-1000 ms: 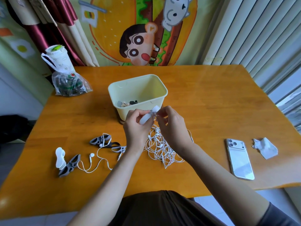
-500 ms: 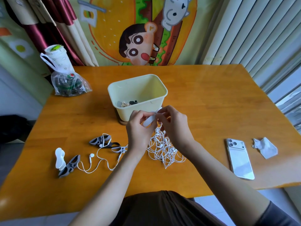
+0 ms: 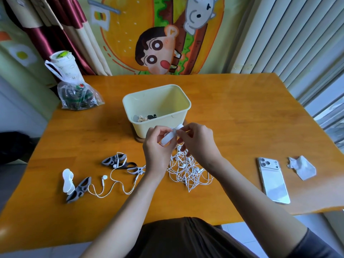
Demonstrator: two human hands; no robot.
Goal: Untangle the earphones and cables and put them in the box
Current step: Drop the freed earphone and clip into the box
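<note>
A pale yellow box (image 3: 181, 117) stands mid-table with a few small items at its bottom. Just in front of it my left hand (image 3: 157, 149) and my right hand (image 3: 198, 142) meet, both pinching a small white cable winder (image 3: 168, 137) held above the table. From it white cable hangs down into a tangled heap of white earphones (image 3: 189, 169) lying under my right wrist. A second white earphone set (image 3: 111, 180) lies loosely spread to the left, beside grey clips (image 3: 114, 161).
A white clip and a grey clip (image 3: 78, 189) lie at the front left. A white phone (image 3: 272, 179) and a crumpled tissue (image 3: 302, 167) lie to the right. A plastic bag with a cup (image 3: 74, 90) stands at the back left. Table edge runs near my body.
The hands have stayed in front of the box with the winder, shifting slightly left and nearer the box. The tangled heap has drawn together a little beneath them.
</note>
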